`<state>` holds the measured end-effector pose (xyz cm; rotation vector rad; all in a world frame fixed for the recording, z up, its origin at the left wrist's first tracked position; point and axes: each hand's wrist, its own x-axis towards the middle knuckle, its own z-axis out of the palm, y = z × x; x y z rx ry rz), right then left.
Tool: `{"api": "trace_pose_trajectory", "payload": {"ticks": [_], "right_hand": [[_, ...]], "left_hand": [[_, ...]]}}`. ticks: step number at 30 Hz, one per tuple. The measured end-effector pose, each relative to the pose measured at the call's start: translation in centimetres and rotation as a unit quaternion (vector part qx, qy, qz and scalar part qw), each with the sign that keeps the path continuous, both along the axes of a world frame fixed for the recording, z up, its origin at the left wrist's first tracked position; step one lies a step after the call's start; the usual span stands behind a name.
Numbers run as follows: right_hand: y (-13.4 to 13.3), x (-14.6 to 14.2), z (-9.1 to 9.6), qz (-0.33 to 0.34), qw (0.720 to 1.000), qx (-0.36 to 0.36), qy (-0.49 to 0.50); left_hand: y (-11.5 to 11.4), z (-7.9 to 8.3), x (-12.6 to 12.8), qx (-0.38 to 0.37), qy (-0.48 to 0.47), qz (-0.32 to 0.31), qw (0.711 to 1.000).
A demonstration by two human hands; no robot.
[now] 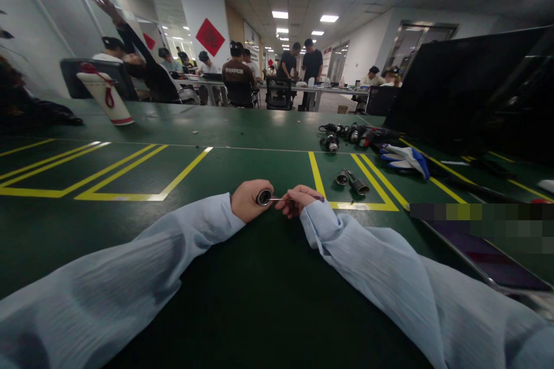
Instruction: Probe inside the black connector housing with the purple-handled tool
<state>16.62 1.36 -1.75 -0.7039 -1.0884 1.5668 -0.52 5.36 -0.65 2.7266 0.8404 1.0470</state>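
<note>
My left hand (246, 202) is wrapped around a small round metal part (264, 197), whose dark, ringed open end faces me and to the right. Between the fingers of my right hand (298, 199) is a slim screwdriver (277, 199), its handle mostly covered by the hand. The thin shaft points left and its tip meets the mouth of the metal part; whether it goes inside, I cannot tell. To the right of my hands, a short metal cylinder (341, 177) and a longer metal cylinder (359, 185) lie within yellow tape lines.
Cabled dark metal parts (332, 143) lie farther back on the green table (242, 155). Beside them rest blue-and-white gloves (404, 160). A flat dark-screened device (489, 256) and a large black panel (467, 81) occupy the right. A white cup (106, 95) stands far left.
</note>
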Motion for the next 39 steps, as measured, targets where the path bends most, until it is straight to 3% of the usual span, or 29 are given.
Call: {"api": "trace_pose_trajectory", "payload": {"ticks": [10,18,22,29,39], "right_hand": [[-1.1,-0.3,0.4,-0.093,0.990,0.097,-0.048],[-1.7,-0.6,0.1,-0.152,0.945,0.200,-0.209],[-1.8,-0.4,0.1,-0.164,0.931,0.205,-0.253],[-1.9,-0.7,0.3,-0.153,0.955,0.171,-0.189],[-2.0,-0.7,0.3,-0.178,0.941,0.187,-0.216]], "left_hand": [[-0.1,0.2,0.2,-0.063,0.009,0.014,0.998],[0.0,-0.1,0.2,-0.056,0.026,0.009,0.998],[-0.1,0.0,0.2,-0.050,0.025,-0.004,0.998],[-0.2,0.3,0.3,-0.055,0.029,-0.015,0.998],[0.0,0.1,0.3,-0.040,0.057,-0.025,0.997]]}}
